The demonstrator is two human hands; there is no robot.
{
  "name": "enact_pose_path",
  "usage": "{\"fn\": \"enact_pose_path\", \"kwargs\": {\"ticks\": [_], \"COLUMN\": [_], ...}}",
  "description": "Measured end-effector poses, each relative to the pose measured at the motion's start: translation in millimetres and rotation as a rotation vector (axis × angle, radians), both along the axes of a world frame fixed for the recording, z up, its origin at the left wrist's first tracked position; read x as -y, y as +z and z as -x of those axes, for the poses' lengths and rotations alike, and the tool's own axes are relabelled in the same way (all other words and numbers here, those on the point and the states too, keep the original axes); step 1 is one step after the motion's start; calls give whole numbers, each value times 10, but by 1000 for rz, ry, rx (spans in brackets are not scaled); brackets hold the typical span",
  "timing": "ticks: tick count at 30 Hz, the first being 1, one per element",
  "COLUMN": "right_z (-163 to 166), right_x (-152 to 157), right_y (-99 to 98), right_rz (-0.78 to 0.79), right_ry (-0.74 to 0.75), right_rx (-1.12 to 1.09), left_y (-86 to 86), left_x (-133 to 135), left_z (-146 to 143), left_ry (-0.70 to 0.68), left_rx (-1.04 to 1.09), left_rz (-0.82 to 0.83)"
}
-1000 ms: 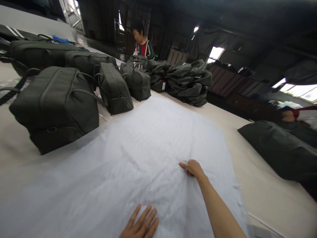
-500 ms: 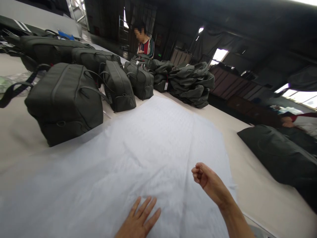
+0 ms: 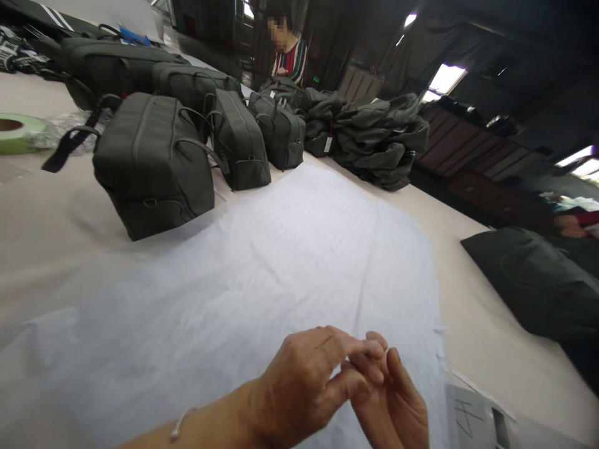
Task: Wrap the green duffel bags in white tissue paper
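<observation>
Both hands meet above a large white sheet (image 3: pixel 281 268) spread over the table. My left hand (image 3: pixel 304 374), with a bracelet on its wrist, has its fingers closed and pressed against the fingers of my right hand. Turned partly palm up, my right hand (image 3: pixel 393 399) has its fingers curled in and its thumb raised. Anything held between the fingertips is too small or hidden to make out. Wrinkles run across the sheet beneath them.
Dark green bags (image 3: pixel 154 162) stand along the left, with a pile of them (image 3: pixel 379 137) at the back. Another dark bag (image 3: pixel 528 280) lies right. A tape roll (image 3: pixel 21 134) sits far left, a grey panel (image 3: pixel 472 418) lower right. A person in stripes (image 3: pixel 290 62) stands behind.
My left hand has lifted off the sheet, where it lay flat, and moved right to meet my right hand. My right hand has come lower and turned. The view has shifted slightly.
</observation>
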State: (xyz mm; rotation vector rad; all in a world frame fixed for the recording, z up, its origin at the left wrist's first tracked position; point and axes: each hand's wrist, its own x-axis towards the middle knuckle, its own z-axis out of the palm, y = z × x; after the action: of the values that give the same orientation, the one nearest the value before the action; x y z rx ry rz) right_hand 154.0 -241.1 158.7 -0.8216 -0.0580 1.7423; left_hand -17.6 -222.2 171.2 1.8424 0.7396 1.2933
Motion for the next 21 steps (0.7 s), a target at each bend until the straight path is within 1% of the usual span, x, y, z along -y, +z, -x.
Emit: {"fn": "enact_pose_path", "kwargs": {"ticks": [3,5,8,14,16,18,19,21], "right_z": [14,15,36,89,81,53,33,-21], "right_x": [72,108,150,221,241,250,250,243], "right_y": [-23,-40,-52,-4,42,89,104,106], "right_rz": [14,-4,-42,-111,-135,-122,-100,-49], "right_ry": [17,24,38,94,125,191,238,365], "right_rx": [72,122,169,149,162,204,239,337], "left_y": [-36,-73,-100,-35,-6,14,18,9], "left_x": [36,50,68,72,42,-5,-29,-72], "left_z": [-8,-4,7,19,33,59,76,110], "left_ry": [50,102,166,183,219,263,258,177], "left_rx": [-15,-41,-74,-171,-239,-345,-402,-487], "left_rz": [17,26,-25,-207,-277,-379,-446,-593]}}
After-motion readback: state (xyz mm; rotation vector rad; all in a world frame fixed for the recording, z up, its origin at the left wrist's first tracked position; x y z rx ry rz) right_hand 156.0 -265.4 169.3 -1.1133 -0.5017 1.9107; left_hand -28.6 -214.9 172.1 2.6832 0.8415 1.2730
